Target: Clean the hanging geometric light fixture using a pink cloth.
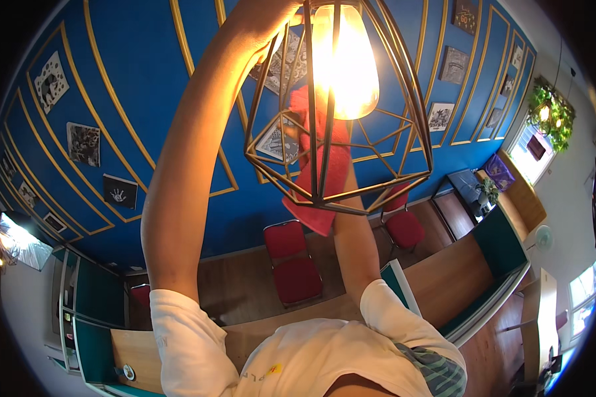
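Note:
A geometric metal-wire pendant lamp cage (319, 201) hangs close in front of me, around a lit filament bulb (347, 64). My left hand (278, 25) is raised at the upper left side of the cage, near its top; its fingers are partly hidden behind the bars and cut by the picture's edge. On the far side of the cage my right hand (294, 130) is at a red cloth (323, 164), which hangs down over the forearm. The cloth and the wires cover most of that hand.
Red chairs (297, 280) stand by a blue wall with gold moulding and pictures. Wooden desks (447, 278) with green partitions lie below me. Another lit lamp with greenery (551, 114) hangs at the right. A small plate (128, 371) rests on the lower left desk.

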Motion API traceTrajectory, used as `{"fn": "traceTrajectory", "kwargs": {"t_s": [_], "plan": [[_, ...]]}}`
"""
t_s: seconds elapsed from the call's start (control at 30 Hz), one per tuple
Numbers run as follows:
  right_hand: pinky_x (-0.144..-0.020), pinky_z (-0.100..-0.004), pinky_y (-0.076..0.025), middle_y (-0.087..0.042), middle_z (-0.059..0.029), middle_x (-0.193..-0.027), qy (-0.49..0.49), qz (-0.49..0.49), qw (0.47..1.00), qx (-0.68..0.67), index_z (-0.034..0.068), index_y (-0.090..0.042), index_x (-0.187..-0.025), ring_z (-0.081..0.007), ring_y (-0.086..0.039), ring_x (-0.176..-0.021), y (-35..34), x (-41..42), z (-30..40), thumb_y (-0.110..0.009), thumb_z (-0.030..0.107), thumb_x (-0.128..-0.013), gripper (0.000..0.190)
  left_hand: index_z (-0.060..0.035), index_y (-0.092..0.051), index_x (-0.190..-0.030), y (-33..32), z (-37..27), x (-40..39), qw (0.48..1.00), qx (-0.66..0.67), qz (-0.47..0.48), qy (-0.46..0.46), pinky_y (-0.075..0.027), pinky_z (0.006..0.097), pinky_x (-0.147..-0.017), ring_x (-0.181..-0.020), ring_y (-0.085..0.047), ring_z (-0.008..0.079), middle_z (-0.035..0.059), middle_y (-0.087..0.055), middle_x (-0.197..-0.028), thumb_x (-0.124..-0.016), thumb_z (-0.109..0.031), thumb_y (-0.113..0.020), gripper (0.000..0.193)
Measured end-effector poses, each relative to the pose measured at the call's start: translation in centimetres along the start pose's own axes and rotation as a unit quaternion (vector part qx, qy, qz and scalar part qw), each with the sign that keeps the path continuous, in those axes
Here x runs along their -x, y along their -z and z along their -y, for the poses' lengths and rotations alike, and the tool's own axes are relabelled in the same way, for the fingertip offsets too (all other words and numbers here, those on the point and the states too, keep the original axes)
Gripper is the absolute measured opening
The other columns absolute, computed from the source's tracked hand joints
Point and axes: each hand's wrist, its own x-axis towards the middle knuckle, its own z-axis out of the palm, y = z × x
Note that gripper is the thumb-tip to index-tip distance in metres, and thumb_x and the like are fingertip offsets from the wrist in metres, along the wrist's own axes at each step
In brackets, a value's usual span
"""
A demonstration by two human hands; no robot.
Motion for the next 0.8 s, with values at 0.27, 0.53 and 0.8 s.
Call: {"fn": "traceTrajectory", "kwargs": {"t_s": [0.27, 0.53, 0.8], "plan": [[-0.063, -0.0303, -0.048, -0.058, -0.01, -0.09, 0.014, 0.042, 0.996, 0.078, 0.005, -0.048, -0.107, -0.0203, -0.057, -0.074, -0.4, -0.3, 0.4, -0.053, 0.025, -0.084, 0.031, -0.0077, -0.057, -0.091, 0.1, -0.2, 0.4, 0.997, -0.042, -0.041, 0.041, -0.037, 0.0285, -0.067, -0.072, -0.048, 0.0131, 0.0032, -0.054, -0.079, -0.075, -0.033, -0.057, 0.03], [-0.064, -0.0304, -0.049, -0.058, -0.0119, -0.093, 0.055, 0.056, 0.983, 0.168, 0.003, -0.047, -0.108, -0.0208, -0.057, -0.077, -1.2, -1.5, -0.7, -0.051, 0.026, -0.086, 0.032, -0.006, -0.056, -0.095, 0.9, 0.7, 0.0, 0.997, -0.009, -0.063, 0.036, -0.035, 0.0376, -0.083, -0.092, -0.047, 0.0198, 0.0082, -0.053, -0.096, -0.075, -0.032, -0.057, 0.033], [-0.065, -0.0304, -0.049, -0.057, -0.0139, -0.095, 0.08, 0.09, 0.959, 0.255, 0.001, -0.047, -0.108, -0.0213, -0.058, -0.079, -1.2, -0.9, -0.6, -0.049, 0.026, -0.087, 0.033, -0.0087, -0.057, -0.088, -0.2, -0.1, -0.2, 1.0, -0.006, -0.01, 0.012, -0.033, 0.0349, -0.081, -0.088, -0.046, 0.0166, 0.0051, -0.054, -0.092, -0.075, -0.034, -0.057, 0.028]]}}
